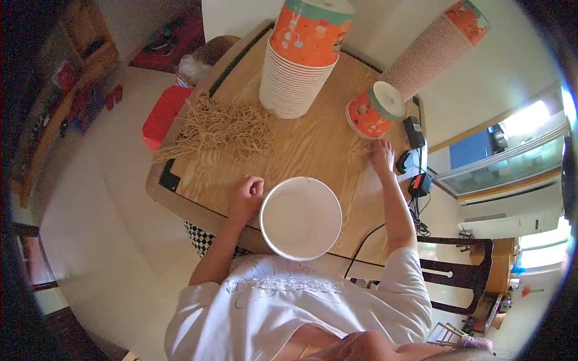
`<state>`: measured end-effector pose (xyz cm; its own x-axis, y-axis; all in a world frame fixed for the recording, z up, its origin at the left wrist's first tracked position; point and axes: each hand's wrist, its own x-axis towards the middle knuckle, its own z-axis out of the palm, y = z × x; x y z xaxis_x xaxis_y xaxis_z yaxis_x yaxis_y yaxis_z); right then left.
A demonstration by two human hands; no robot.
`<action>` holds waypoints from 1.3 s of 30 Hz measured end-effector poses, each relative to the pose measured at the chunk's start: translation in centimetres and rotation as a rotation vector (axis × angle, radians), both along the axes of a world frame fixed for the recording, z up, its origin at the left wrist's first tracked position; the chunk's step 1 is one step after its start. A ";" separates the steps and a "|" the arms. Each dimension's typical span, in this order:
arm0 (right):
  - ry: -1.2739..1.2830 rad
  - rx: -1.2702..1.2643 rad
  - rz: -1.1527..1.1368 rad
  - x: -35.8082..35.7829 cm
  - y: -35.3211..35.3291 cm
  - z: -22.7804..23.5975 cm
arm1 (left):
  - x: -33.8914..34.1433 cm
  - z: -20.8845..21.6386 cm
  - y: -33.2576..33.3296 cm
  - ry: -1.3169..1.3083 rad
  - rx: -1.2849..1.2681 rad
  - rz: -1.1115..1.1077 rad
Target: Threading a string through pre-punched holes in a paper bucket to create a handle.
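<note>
A white-lined paper bucket (pixel 301 219) stands at the table's near edge, its open mouth facing up toward me. Just left of its rim is my left hand (pixel 245 200), fingers curled closed; what they hold, if anything, is hidden. My right hand (pixel 382 157) rests on the table at the right, fingers stretched out toward a single orange paper bucket (pixel 369 117) turned bottom up. Some thin brownish bits (pixel 368 149) lie by those fingertips, too small to name. Left of centre spreads a loose tangle of tan twine (pixel 226 129), beyond my left hand.
A tall stack of nested orange and white buckets (pixel 300 72) rises at the table's back, with a second stack (pixel 427 57) to its right. Black adapters (pixel 413 132) and cables line the right edge. A red bag (pixel 165 114) hangs off the left; a dark chair (pixel 457 274) stands right.
</note>
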<state>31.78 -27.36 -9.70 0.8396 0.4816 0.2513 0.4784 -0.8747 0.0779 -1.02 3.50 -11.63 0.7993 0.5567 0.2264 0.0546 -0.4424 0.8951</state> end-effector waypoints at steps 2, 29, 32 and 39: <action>0.039 0.050 -0.040 1.0 -1.3 -0.5 | 0.4 0.2 -0.1 0.025 0.025 -0.020; -0.071 0.340 0.029 4.4 -4.1 -3.1 | -0.1 0.0 0.0 0.027 0.109 -0.054; 0.007 0.328 0.182 3.1 -1.3 -2.1 | -0.5 0.3 0.0 0.045 0.066 -0.066; 0.416 0.436 0.170 -2.4 3.4 -1.0 | 0.9 0.4 0.2 0.088 -0.157 -0.039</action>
<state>29.41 -23.92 -10.71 0.8298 0.5443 0.1233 0.5275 -0.6929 -0.4916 -0.14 3.72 -11.27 0.8337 0.5480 0.0676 0.1214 -0.3013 0.9458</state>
